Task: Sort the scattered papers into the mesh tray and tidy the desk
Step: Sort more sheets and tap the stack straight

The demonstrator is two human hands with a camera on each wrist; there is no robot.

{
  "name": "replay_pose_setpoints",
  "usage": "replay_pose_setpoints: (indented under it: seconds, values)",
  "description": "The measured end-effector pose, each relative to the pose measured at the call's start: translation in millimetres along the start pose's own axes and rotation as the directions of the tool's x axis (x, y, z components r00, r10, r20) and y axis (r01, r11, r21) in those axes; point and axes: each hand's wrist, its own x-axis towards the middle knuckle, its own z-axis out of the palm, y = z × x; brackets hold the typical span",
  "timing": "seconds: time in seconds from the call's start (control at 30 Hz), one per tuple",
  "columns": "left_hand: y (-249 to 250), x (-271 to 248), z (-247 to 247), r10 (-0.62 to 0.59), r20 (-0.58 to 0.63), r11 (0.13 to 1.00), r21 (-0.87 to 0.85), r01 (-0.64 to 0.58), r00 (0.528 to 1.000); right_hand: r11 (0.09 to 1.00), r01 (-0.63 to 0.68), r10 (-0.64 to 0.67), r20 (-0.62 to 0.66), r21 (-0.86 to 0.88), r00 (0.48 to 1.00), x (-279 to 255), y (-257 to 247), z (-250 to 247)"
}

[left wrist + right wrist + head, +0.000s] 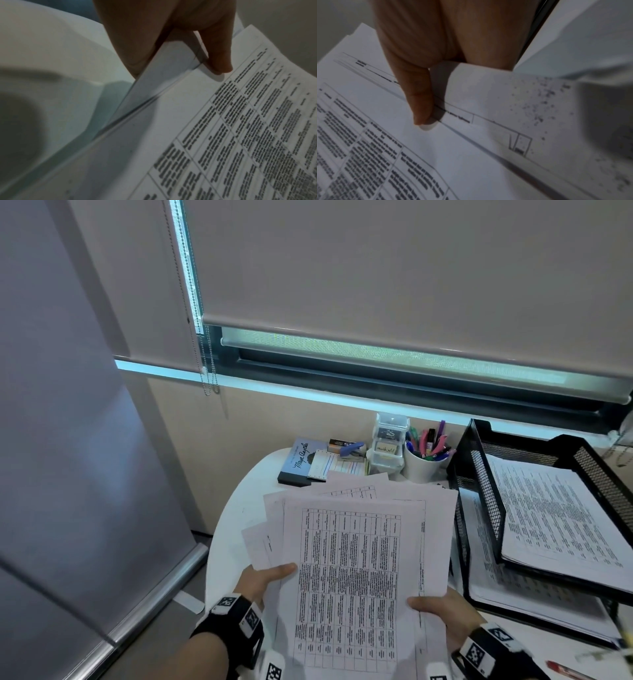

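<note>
A loose, fanned stack of printed papers [352, 559] with table text is held up over the white desk [233, 522]. My left hand [265, 577] grips its left edge, thumb on top, fingers hidden beneath. My right hand [442, 607] grips the lower right edge the same way. The left wrist view shows my left hand [180, 44] with the thumb pressed on the papers [214, 135]. In the right wrist view my right hand [426, 81] pinches the papers [436, 155]. The black mesh tray [493, 501] stands at the right, with printed sheets on both tiers.
At the back of the desk sit a dark book [299, 462], a stapler [354, 450], small clear drawers [387, 445] and a white cup of pens [426, 460]. A red pen [565, 671] lies at the front right. A window with a lowered blind is behind.
</note>
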Motion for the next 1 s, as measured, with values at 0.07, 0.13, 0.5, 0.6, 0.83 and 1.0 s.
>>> replay_pose_setpoints:
  seconds: [0.07,0.13,0.5,0.6,0.83,1.0]
  values:
    - [4,-1,3,0.019,0.058,1.0,-0.017,-0.018,0.998,1.0,0.007,-0.006,0.016,-0.014,1.0,-2,-3,1]
    - [11,-6,10,0.049,0.14,0.998,-0.035,-0.044,0.989,0.997,0.017,-0.016,0.022,-0.073,1.0,-3,-7,0]
    - [77,-41,35,0.254,0.248,0.963,-0.149,-0.223,0.935,0.971,0.233,-0.237,-0.081,-0.053,0.968,-20,-49,14]
    - [93,-45,38,0.338,0.28,0.938,-0.175,-0.298,0.899,0.959,0.282,-0.282,-0.086,-0.011,0.955,-20,-64,15]
    - [83,-41,41,0.323,0.305,0.946,-0.067,-0.318,0.896,0.965,0.256,-0.259,-0.063,-0.061,0.964,-25,-60,25]
    - [79,-42,42,0.245,0.379,0.967,-0.03,-0.253,0.892,0.957,0.267,-0.278,-0.091,-0.111,0.956,-27,-55,30]
